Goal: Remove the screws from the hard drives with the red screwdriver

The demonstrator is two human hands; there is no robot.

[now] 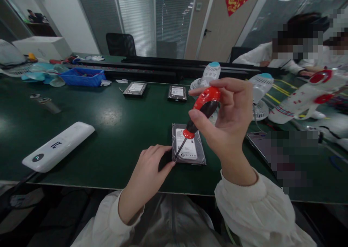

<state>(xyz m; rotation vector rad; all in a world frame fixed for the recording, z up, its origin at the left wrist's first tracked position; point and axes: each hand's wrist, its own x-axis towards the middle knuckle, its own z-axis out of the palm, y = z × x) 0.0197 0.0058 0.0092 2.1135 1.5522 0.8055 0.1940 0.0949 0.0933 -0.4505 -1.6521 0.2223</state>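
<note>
A hard drive (199, 152) with a white label lies flat on the green table in front of me. My left hand (148, 172) is at its left side, the index finger and thumb pressed against the edge near the lower left corner. Above the drive, my right hand (227, 120) grips a red and black screwdriver (206, 102) by its handle, the thumb on one side and fingers around the top. The shaft slants down to the left, and its tip meets the drive's lower left corner beside my left thumb. Any screw there is too small to make out.
Two more hard drives, one (135, 88) left and another (177, 93) right, lie farther back. A white power strip-like device (58, 147) is at left, near a blue basket (83, 77). Small white fans (261, 89), a white-red bottle (295, 98) and a phone-like slab (268, 151) stand right. People sit behind.
</note>
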